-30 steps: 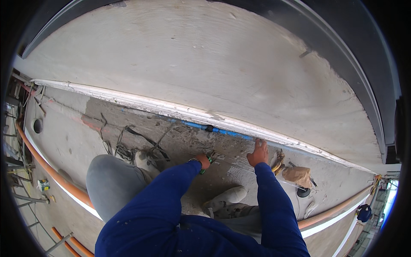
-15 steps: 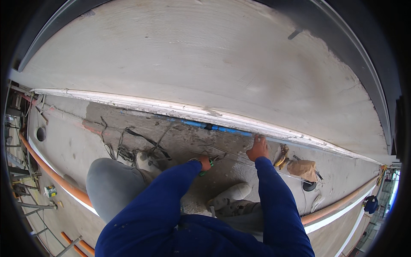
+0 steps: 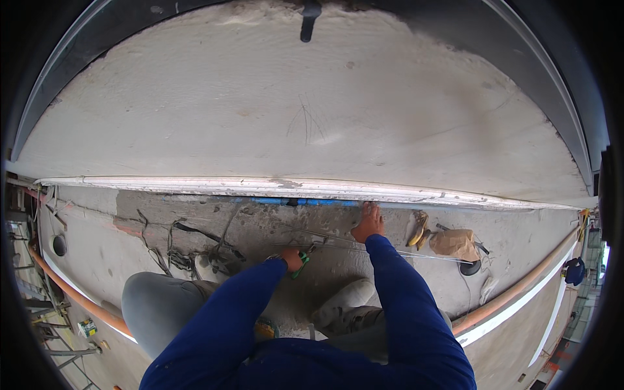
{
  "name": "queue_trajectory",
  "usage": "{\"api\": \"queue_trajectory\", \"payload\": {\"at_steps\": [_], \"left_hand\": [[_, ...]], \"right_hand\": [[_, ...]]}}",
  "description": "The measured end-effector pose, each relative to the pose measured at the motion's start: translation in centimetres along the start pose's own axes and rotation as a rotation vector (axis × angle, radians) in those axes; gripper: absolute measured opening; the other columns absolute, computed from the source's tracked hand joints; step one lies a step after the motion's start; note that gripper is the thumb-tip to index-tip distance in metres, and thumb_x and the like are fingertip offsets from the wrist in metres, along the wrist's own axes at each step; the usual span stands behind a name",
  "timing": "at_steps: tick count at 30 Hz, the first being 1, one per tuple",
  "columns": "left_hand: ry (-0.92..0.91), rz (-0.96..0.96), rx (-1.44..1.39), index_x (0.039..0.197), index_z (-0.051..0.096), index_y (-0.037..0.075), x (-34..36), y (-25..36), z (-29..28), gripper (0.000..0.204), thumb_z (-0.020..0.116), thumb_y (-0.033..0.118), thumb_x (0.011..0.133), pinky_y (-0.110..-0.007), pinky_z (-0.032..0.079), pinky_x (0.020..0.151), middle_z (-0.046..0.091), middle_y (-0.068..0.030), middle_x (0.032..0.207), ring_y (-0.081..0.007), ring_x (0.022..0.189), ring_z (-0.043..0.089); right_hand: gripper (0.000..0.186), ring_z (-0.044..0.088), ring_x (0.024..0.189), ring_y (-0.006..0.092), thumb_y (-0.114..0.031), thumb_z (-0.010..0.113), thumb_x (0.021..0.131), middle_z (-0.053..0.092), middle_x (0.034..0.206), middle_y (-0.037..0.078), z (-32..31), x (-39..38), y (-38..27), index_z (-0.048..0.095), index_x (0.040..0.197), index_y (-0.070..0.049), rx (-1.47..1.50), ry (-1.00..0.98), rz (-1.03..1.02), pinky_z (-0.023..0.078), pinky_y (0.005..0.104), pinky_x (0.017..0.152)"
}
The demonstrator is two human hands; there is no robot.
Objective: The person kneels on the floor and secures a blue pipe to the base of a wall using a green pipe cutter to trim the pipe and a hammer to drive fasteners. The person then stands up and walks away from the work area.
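Note:
A green-handled hand tool [image 3: 299, 265], which looks like pliers, is held in my left hand [image 3: 290, 258] low over the wet floor. Thin metal rods [image 3: 390, 250] lie by the tool and stretch off to the right. My right hand [image 3: 368, 225] reaches to the foot of the wall, fingers stretched out and fingertips at the blue pipe [image 3: 328, 202]. Whether they press on the pipe or just rest beside it is hard to see. A black fitting [image 3: 292, 202] sits on the pipe to the left of that hand.
Black straps [image 3: 184, 261] lie tangled near my left foot. On the right are yellow-handled tools [image 3: 419, 231], a brown paper bag [image 3: 455, 244] and a dark round opening [image 3: 469, 267]. A white ledge [image 3: 214, 186] runs along the wall. Orange pipes [image 3: 84, 300] lie behind me.
The view has turned and tilted up, so the ledge looks more level. Both hands stay near the same places, with the tool still in the left and the right at the pipe.

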State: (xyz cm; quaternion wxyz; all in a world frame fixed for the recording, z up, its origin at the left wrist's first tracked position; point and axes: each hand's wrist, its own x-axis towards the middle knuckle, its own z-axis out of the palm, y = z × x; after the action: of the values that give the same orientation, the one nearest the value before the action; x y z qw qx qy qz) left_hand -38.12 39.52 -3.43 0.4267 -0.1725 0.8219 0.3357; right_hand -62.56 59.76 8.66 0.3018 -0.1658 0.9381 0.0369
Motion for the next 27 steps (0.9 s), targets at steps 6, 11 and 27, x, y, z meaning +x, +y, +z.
{"api": "queue_trajectory", "payload": {"at_steps": [6,11,27], "left_hand": [[0.038,-0.001,0.003,0.139,0.065,0.002,-0.1,-0.5,0.0,0.057,0.066,0.038,0.096,-0.048,0.052,0.106,0.068,-0.0235,0.135,-0.0407,0.123,0.066],[0.021,-0.018,-0.01,0.14,0.065,0.003,0.1,-1.3,0.0,0.056,0.066,0.038,0.097,-0.047,0.051,0.107,0.067,-0.0229,0.138,-0.041,0.125,0.065],[-0.041,0.005,-0.001,0.147,0.058,0.001,1.0,-0.6,0.1,0.061,0.062,0.034,0.095,-0.048,0.049,0.109,0.063,-0.0253,0.143,-0.042,0.129,0.062]], "right_hand": [[0.106,0.013,0.164,0.0363,-0.032,0.072,0.085,0.016,0.176,0.019,0.8,0.4,0.1,0.015,0.171,-0.007,0.062,0.021,0.007,0.022,0.0494,0.131],[0.103,0.012,0.164,0.0402,-0.03,0.071,0.084,0.016,0.175,0.024,0.5,0.3,-0.2,0.019,0.169,-0.002,0.148,0.058,-0.061,0.021,0.0504,0.131],[0.095,0.024,0.157,0.0465,-0.024,0.078,0.081,0.031,0.162,0.025,2.6,0.3,1.7,0.036,0.16,0.006,0.302,0.241,-0.147,0.034,0.0481,0.126]]}}
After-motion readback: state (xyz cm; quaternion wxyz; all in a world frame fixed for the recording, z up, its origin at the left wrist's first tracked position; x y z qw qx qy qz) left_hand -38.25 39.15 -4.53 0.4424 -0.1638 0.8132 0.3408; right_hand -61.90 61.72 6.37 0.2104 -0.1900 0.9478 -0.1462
